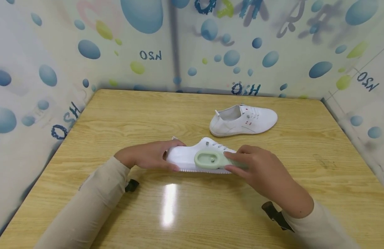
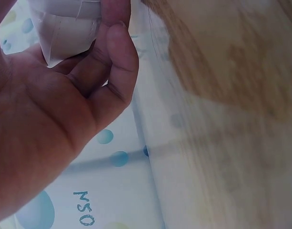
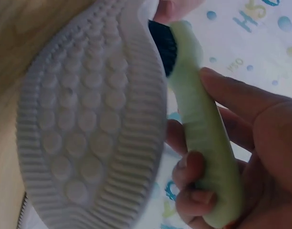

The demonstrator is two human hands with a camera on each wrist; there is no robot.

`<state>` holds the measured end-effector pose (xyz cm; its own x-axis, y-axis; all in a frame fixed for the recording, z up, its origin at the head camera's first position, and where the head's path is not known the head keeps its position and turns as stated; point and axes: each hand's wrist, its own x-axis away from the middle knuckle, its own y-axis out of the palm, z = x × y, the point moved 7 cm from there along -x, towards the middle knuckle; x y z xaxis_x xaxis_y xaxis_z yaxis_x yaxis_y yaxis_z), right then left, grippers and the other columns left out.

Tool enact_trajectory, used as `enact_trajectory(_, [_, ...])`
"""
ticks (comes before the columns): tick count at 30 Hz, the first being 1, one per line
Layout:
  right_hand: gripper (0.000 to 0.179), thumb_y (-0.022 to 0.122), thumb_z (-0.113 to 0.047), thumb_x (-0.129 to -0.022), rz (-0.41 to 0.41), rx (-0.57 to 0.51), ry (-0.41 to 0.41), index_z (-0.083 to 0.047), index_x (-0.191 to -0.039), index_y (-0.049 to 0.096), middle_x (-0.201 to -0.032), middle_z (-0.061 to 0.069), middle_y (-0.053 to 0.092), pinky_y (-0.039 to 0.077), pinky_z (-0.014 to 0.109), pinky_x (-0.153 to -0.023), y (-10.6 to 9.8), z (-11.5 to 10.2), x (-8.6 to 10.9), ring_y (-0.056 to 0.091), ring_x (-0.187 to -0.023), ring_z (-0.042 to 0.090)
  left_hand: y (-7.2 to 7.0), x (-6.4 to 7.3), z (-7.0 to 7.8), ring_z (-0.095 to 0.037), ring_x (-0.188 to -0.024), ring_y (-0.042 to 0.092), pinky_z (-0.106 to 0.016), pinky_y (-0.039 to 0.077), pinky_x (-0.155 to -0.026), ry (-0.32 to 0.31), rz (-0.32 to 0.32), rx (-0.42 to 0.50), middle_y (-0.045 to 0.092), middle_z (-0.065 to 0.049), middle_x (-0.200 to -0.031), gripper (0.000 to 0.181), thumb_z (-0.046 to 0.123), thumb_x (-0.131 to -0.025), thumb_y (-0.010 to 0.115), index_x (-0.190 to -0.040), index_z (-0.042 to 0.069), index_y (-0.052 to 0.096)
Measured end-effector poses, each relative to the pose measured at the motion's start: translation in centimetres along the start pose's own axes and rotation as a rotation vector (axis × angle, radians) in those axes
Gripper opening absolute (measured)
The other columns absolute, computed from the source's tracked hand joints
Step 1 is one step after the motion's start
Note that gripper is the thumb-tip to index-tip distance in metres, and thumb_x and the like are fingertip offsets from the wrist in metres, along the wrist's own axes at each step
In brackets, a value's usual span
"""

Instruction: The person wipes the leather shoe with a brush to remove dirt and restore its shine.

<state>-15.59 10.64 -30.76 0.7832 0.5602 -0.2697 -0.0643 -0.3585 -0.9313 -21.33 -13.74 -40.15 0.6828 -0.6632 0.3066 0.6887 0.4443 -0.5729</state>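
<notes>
My left hand (image 1: 151, 154) grips a white shoe (image 1: 185, 157) around its heel, fingers on the far side and thumb near the sole. The shoe is tilted, and its studded sole (image 3: 84, 114) faces the right wrist camera. My right hand (image 1: 263, 169) holds a light green brush (image 1: 208, 159) by its handle (image 3: 207, 143), fingers wrapped round it. Dark bristles (image 3: 164, 47) of the brush meet the side of the shoe. In the left wrist view the heel (image 2: 67, 33) sits between my thumb and fingers.
A second white shoe (image 1: 244, 121) stands upright on the wooden table (image 1: 142, 114) behind the held one, toe to the right. Walls printed with blue and green bubbles (image 1: 232, 58) enclose the table at the back and sides.
</notes>
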Motion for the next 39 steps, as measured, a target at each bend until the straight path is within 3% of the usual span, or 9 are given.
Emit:
enact_trajectory(7, [0.035, 0.081, -0.029, -0.084, 0.001, 0.020, -0.012, -0.020, -0.117, 0.076, -0.087, -0.004, 0.067, 0.049, 0.027, -0.062, 0.5, -0.5, -0.2, 0.057, -0.071, 0.007, 0.0, 0.2, 0.2, -0.018, -0.102, 0.056, -0.036, 0.048, -0.087, -0.006, -0.002, -0.005, 0.058, 0.001, -0.120, 0.063, 0.039, -0.087, 0.078, -0.140, 0.028, 0.046])
enact_trajectory(22, [0.034, 0.079, -0.032, -0.086, -0.118, 0.010, 0.101, -0.021, -0.119, 0.075, -0.088, -0.008, 0.068, 0.042, 0.025, -0.058, -2.1, 1.7, 0.8, 0.051, -0.067, 0.004, 0.0, 0.3, 0.2, -0.019, -0.106, 0.055, -0.037, 0.046, -0.091, -0.027, -0.009, 0.003, 0.057, 0.000, -0.122, 0.063, 0.039, -0.087, 0.078, -0.140, 0.029, 0.045])
enact_trajectory(34, [0.035, 0.082, -0.028, -0.082, 0.029, -0.003, -0.004, -0.019, -0.116, 0.076, -0.084, -0.006, 0.066, 0.046, 0.026, -0.060, -0.1, -0.1, 0.1, 0.054, -0.069, 0.006, 0.0, 0.2, 0.3, -0.019, -0.103, 0.055, -0.037, 0.047, -0.088, -0.006, -0.007, 0.001, 0.057, 0.000, -0.120, 0.062, 0.037, -0.087, 0.078, -0.139, 0.028, 0.046])
enact_trajectory(39, [0.036, 0.082, -0.030, -0.083, 0.024, 0.030, 0.002, -0.020, -0.117, 0.076, -0.087, -0.003, 0.067, 0.048, 0.028, -0.061, 0.3, -0.3, -0.1, 0.057, -0.071, 0.008, 0.0, 0.2, 0.3, -0.019, -0.102, 0.055, -0.036, 0.047, -0.087, -0.004, -0.007, 0.000, 0.057, 0.000, -0.119, 0.062, 0.037, -0.087, 0.078, -0.140, 0.028, 0.046])
